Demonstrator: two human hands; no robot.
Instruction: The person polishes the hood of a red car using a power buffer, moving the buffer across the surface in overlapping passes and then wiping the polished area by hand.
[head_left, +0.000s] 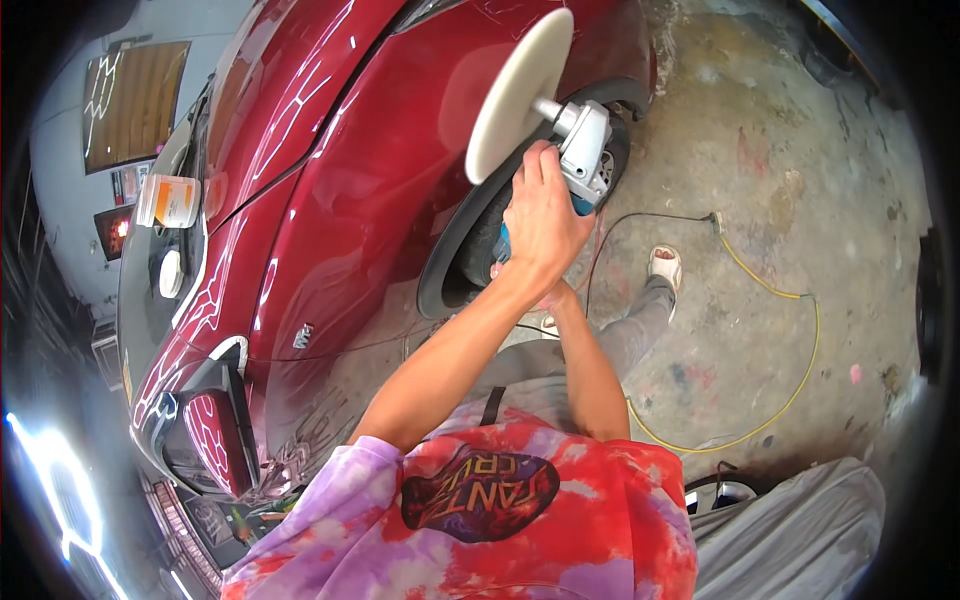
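My left hand (545, 215) is closed over the top of a rotary polisher (588, 145), just behind its grey metal head. Blue parts of the polisher's body show beneath my fingers. Lower down, my right hand (551, 297) wraps the rear of the polisher, mostly hidden behind my left wrist. A large, round white polishing pad (520, 95) sits on the spindle, its face turned left toward a glossy red car panel (390, 160), above the front wheel arch. Whether the pad touches the paint I cannot tell.
The car's side mirror (215, 430) juts out at lower left. A white tub with an orange label (172, 201) and a white round thing (171, 273) are on the windshield. A yellow cord (817, 340) joins a black cord on the concrete floor (750, 200), near my foot (665, 268).
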